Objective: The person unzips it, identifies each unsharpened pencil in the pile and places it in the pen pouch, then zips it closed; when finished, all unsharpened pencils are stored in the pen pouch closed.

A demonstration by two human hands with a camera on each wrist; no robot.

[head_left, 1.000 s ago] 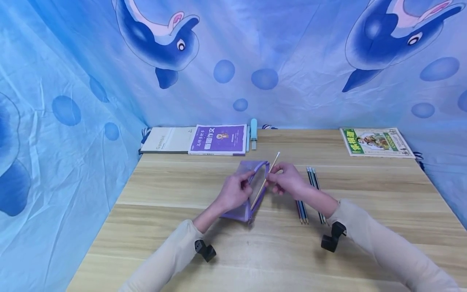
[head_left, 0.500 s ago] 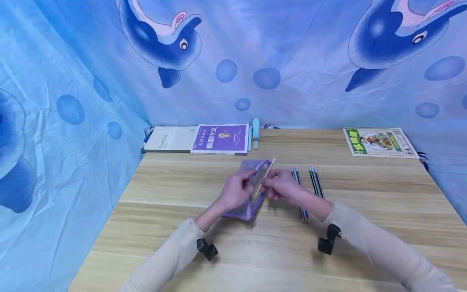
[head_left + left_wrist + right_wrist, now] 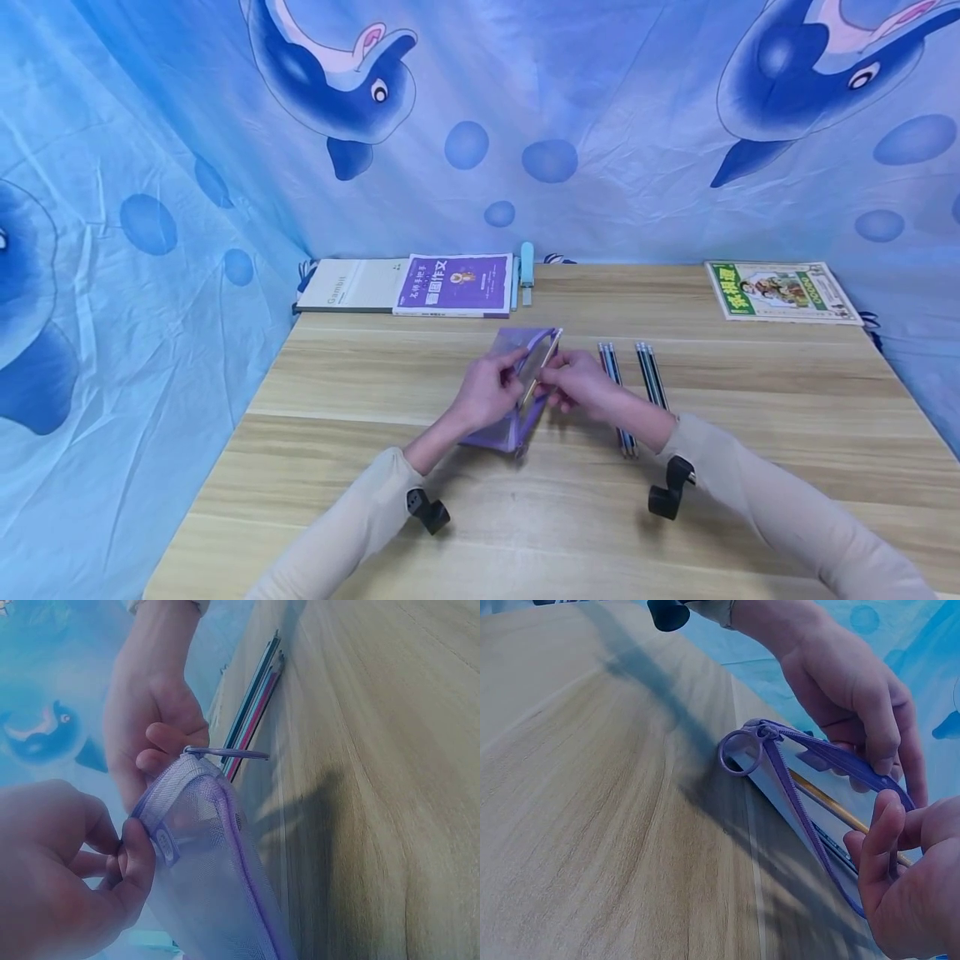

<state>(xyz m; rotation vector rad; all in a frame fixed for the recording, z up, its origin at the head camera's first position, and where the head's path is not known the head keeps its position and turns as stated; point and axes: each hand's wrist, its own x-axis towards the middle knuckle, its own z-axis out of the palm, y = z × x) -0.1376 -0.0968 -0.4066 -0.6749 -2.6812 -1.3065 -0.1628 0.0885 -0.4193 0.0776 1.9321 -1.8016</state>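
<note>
A purple mesh zipper pencil case (image 3: 491, 437) lies mid-table with its zipped mouth spread. My left hand (image 3: 486, 392) pinches the near edge of that mouth between thumb and fingers, plain in the left wrist view (image 3: 82, 862). On the other side, my right hand (image 3: 576, 383) pinches a yellowish pencil (image 3: 829, 801), which slants within the opening; its white end shows at the case's far corner. Inside the case, the right wrist view also shows something dark and slim (image 3: 834, 847). A purple ring pull (image 3: 740, 754) hangs at the zipper's end.
Two bundles of dark pencils (image 3: 651, 375) lie right of the case, one partly under my right forearm. Along the back stand a purple book (image 3: 453, 283), a pale notebook (image 3: 352, 283) and a light-blue stapler-like item (image 3: 527, 262). A green-bordered magazine (image 3: 783, 292) lies back right.
My right hand has moved down and left, lowering the pencil from sticking well out of the case to lying mostly within its mouth. My left hand keeps its pinch on the edge.
</note>
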